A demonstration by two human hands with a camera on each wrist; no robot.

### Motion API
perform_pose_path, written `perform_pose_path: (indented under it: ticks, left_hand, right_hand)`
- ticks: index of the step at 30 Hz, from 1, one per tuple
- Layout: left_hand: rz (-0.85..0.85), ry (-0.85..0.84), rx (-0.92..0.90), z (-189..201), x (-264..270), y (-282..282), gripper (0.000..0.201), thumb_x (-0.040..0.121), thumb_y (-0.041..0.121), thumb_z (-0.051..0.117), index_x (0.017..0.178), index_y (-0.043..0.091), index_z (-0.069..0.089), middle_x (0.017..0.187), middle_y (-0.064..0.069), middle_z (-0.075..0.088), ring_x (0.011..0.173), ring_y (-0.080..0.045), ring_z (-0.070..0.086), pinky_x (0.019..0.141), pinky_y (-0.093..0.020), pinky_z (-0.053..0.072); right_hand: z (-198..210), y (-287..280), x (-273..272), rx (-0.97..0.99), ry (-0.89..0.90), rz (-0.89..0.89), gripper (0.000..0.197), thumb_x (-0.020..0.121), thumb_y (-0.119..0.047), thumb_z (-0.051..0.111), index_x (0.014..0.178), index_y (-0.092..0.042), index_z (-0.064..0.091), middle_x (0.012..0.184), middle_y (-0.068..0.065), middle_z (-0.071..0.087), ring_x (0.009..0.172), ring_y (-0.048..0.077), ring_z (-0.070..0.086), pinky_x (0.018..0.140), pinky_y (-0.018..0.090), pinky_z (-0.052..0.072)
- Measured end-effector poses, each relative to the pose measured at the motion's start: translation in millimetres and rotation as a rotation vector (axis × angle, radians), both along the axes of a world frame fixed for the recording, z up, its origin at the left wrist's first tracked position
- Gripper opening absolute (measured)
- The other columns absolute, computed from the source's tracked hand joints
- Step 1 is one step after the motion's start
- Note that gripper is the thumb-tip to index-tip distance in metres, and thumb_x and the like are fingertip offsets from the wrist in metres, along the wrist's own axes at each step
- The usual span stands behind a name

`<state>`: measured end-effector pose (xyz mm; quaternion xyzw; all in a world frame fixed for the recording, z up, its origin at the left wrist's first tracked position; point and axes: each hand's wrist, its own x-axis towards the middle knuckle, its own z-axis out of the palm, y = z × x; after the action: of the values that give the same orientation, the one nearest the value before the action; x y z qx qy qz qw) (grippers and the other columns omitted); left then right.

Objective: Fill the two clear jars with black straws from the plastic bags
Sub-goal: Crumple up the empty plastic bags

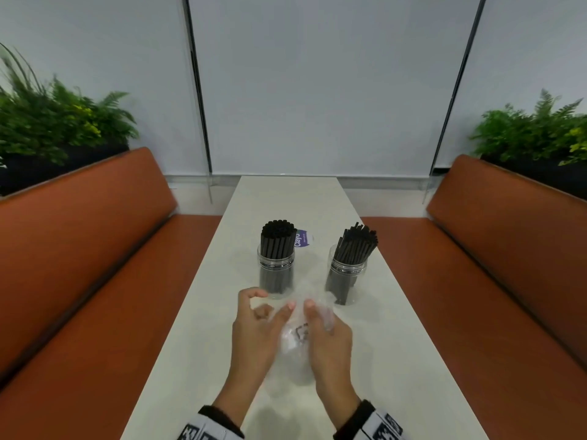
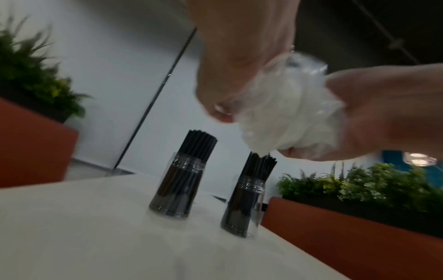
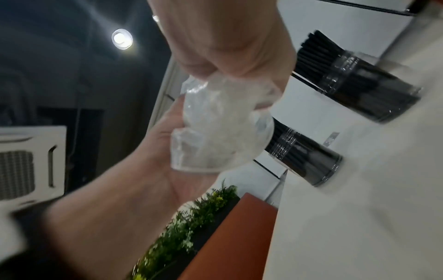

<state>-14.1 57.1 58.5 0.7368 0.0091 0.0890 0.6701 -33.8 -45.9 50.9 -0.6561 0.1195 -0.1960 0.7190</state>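
Both jars stocked; crumpled bag held between two hands, lower centre of head view.

Left hand (image 1: 257,331) and right hand (image 1: 327,338) each curl fingers round the scrunched clear plastic bag (image 1: 295,341) above the white table (image 1: 397,360). Left jar (image 1: 275,274) and right jar (image 1: 344,281) stand upright mid-frame, apart, each packed with black straws (image 1: 277,239). A second bag with a purple label (image 1: 303,239) lies behind the left jar.

In the right wrist view we see our right hand (image 3: 230,47) and left hand (image 3: 167,151) pressed around a crumpled clear plastic bag (image 3: 215,128) — blurred, held above the white table (image 3: 359,208). Two clear jars (image 3: 369,91) (image 3: 304,157) packed with black straws (image 3: 318,49) stand beyond, near a green plant (image 3: 191,217) and an orange seat (image 3: 227,242).
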Motion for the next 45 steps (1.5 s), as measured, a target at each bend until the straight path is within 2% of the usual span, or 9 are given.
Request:
perform_pose_path:
  ticks: [4, 9, 17, 22, 27, 31, 35, 40, 45]
  left_hand:
    - [-0.065, 0.171, -0.040, 12, -15, -10, 0.052, 0.072, 0.063, 0.045, 0.118, 0.039, 0.038, 0.118, 0.006, 0.055, 0.104, -0.018, 0.056, 0.068, -0.027, 0.047]
    - [-0.176, 0.109, -0.639, 28, -8, 1, 0.053, 0.072, 0.050, 0.052, 0.113, 0.019, 0.062, 0.100, -0.012, 0.074, 0.092, -0.030, 0.071, 0.073, -0.041, 0.060]
    - [0.011, -0.366, -0.121, 24, -5, 18, 0.037, 0.060, 0.047, 0.070, 0.052, 0.013, 0.057, 0.050, 0.006, 0.058, 0.049, -0.010, 0.051, 0.049, -0.021, 0.042]
    - [-0.261, -0.604, 0.116, 17, -11, 4, 0.061, 0.067, 0.070, 0.060, 0.064, 0.009, 0.062, 0.068, -0.005, 0.064, 0.076, -0.014, 0.059, 0.080, -0.018, 0.045]
    - [-0.401, -0.283, -0.073, 11, -10, -17, 0.075, 0.044, 0.094, 0.047, 0.097, 0.041, 0.045, 0.108, -0.001, 0.055, 0.110, -0.028, 0.051, 0.089, -0.039, 0.049]
    - [-0.713, 0.221, -0.231, 20, -25, -44, 0.092, 0.058, 0.089, 0.041, 0.121, 0.023, 0.056, 0.118, 0.001, 0.066, 0.103, -0.015, 0.067, 0.078, -0.030, 0.059]
    - [-0.850, 0.429, -0.407, 23, -26, -70, 0.041, 0.081, 0.048, 0.053, 0.107, 0.019, 0.067, 0.101, -0.002, 0.074, 0.092, -0.017, 0.071, 0.083, -0.038, 0.055]
    - [-0.747, 0.349, -0.149, 19, -17, -122, 0.059, 0.080, 0.020, 0.070, 0.121, 0.029, 0.028, 0.124, -0.011, 0.054, 0.106, -0.029, 0.060, 0.088, -0.041, 0.050]
    - [-1.184, -0.046, 0.369, 17, -38, -190, 0.074, 0.075, 0.040, 0.072, 0.115, 0.047, 0.010, 0.128, 0.007, 0.031, 0.111, -0.019, 0.052, 0.099, -0.032, 0.047]
  right_hand:
    - [10, 4, 4, 0.128, -0.287, -0.160, 0.009, 0.088, -0.020, 0.061, 0.084, -0.027, 0.064, 0.084, 0.003, 0.067, 0.074, 0.009, 0.065, 0.066, 0.020, 0.053]
    - [20, 26, -7, 0.217, -0.235, 0.074, 0.018, 0.089, -0.021, 0.055, 0.094, -0.005, 0.063, 0.083, 0.006, 0.070, 0.078, 0.014, 0.068, 0.063, 0.019, 0.053]
    - [35, 3, 4, 0.660, 0.290, 0.386, 0.036, 0.086, -0.012, 0.042, 0.116, -0.001, 0.059, 0.120, 0.023, 0.063, 0.102, 0.036, 0.063, 0.088, 0.043, 0.052]
    - [44, -5, -16, 0.743, 0.059, 0.473, 0.047, 0.088, -0.045, 0.041, 0.116, -0.014, 0.061, 0.117, 0.022, 0.066, 0.099, 0.033, 0.066, 0.085, 0.042, 0.056]
    - [54, -12, -35, 0.424, 0.082, 0.143, 0.060, 0.092, -0.051, 0.036, 0.061, -0.016, 0.073, 0.062, 0.002, 0.073, 0.066, 0.018, 0.069, 0.068, 0.035, 0.054]
    - [52, -34, -42, 0.042, 0.072, -0.107, 0.051, 0.098, -0.023, 0.041, 0.054, -0.015, 0.066, 0.046, -0.008, 0.065, 0.049, 0.008, 0.064, 0.045, 0.018, 0.049]
    - [36, -64, -57, -0.161, -0.052, -0.066, 0.022, 0.096, -0.020, 0.041, 0.099, -0.026, 0.062, 0.081, -0.009, 0.064, 0.081, 0.004, 0.063, 0.070, 0.017, 0.049]
    - [21, -124, -92, -0.194, -0.017, 0.227, 0.075, 0.060, -0.088, 0.041, 0.129, -0.069, 0.019, 0.149, -0.023, 0.025, 0.127, -0.008, 0.036, 0.109, 0.039, 0.031]
    - [24, -200, -125, -0.534, 0.156, 0.538, 0.100, 0.076, -0.040, 0.073, 0.120, -0.077, -0.008, 0.147, -0.037, -0.013, 0.140, -0.010, -0.003, 0.111, 0.018, 0.013]
